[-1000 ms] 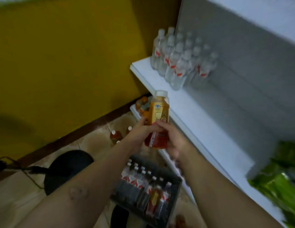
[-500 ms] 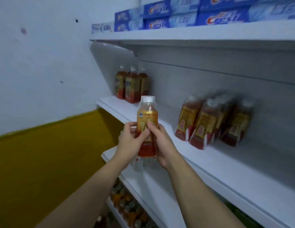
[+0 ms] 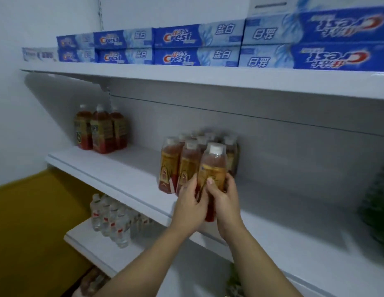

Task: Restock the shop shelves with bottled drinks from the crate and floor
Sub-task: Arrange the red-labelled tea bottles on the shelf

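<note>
An amber tea bottle (image 3: 213, 168) with a white cap and a yellow-red label is held upright in both hands at the front of the middle shelf (image 3: 122, 174). My left hand (image 3: 190, 207) grips its lower left side and my right hand (image 3: 224, 199) wraps its right side, thumb on the label. The bottle stands right beside a cluster of matching tea bottles (image 3: 178, 166) on that shelf; whether its base touches the shelf is hidden by my hands.
Three darker tea bottles (image 3: 100, 130) stand at the shelf's far left. Toothpaste boxes (image 3: 176, 48) fill the top shelf. Clear water bottles (image 3: 110, 219) sit on the lower shelf. Green packets (image 3: 377, 211) are at the right edge. A yellow wall (image 3: 26, 232) is on the left.
The view rose from the crate on the floor to the shelves. Both hands carried the tea bottle up and to the right, bringing it against the cluster of matching bottles on the middle shelf.
</note>
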Available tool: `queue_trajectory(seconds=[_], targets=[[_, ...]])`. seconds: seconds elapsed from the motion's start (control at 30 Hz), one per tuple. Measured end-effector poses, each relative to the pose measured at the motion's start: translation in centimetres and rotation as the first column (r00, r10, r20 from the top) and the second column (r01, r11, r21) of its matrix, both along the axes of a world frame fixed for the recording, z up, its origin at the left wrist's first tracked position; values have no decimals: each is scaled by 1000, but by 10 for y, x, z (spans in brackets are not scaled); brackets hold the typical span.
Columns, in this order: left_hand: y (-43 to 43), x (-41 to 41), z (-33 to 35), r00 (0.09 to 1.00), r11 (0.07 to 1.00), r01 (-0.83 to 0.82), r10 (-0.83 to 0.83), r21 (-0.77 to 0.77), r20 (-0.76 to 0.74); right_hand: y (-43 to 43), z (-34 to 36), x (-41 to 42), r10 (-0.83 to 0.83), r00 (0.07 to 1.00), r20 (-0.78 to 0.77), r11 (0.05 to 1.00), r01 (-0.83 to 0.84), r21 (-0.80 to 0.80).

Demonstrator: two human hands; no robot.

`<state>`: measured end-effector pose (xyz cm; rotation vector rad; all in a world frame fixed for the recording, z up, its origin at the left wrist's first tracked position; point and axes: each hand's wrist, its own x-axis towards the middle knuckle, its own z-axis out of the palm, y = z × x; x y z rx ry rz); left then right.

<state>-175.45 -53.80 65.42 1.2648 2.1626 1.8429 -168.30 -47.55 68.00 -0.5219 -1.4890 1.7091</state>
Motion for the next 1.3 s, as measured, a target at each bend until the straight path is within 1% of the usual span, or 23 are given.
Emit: queue_trajectory(seconds=[0.07,0.13,0.2,0.27,0.3,0.33,0.43,0.47,0.5,0.6,0.73,0.83,0.9,1.03,1.17,1.3], targets=[[16,3,-11,999,998,52,-52,-29,5,10,-12,9,-37,999,-3,999,37,15],[29,3,-25,1000,994,-3,4,-106,8,18,-23,11,-14,1000,4,1000,14,-20],[40,-1,-33,998,990,-68,70,-124,8,28,-28,4,26,1000,2,996,-25,-89],[52,-8,-35,997,992,-72,75,-106,25,43,-33,-7,13,999,36,997,-10,-71],[58,-12,-34,997,990,-75,78,-122,20,48,-34,-12,-6,999,49,999,8,-41],[64,-16,-32,995,984,-95,96,-151,2,54,-36,-16,-18,999,46,999,20,-40],[77,-17,-29,976,955,-216,209,-203,-56,66,-39,-27,1,1000,-22,990,-4,-139],[80,-15,-29,968,946,-249,239,-210,-73,70,-40,-30,-16,1000,-27,992,12,-127],[83,-14,-32,966,942,-258,246,-214,-84,74,-43,-36,-64,998,-6,995,63,-80],[90,-17,-39,977,955,-214,205,-204,-61,88,-52,-51,-191,979,73,980,186,72],[96,-25,-45,968,946,-250,247,-208,-38,103,-62,-66,-236,964,122,960,212,182],[98,-28,-50,974,956,-225,227,-190,-8,108,-69,-69,-255,955,153,954,223,200],[98,-29,-52,975,959,-219,224,-178,10,107,-71,-69,-270,949,160,954,241,180],[99,-31,-52,976,967,-210,216,-144,27,107,-69,-68,-272,955,120,955,253,155],[99,-30,-50,979,971,-200,203,-127,12,109,-71,-71,-289,948,133,948,264,177],[94,-26,-44,982,976,-171,180,-133,53,106,-71,-69,-296,943,149,944,266,195]])
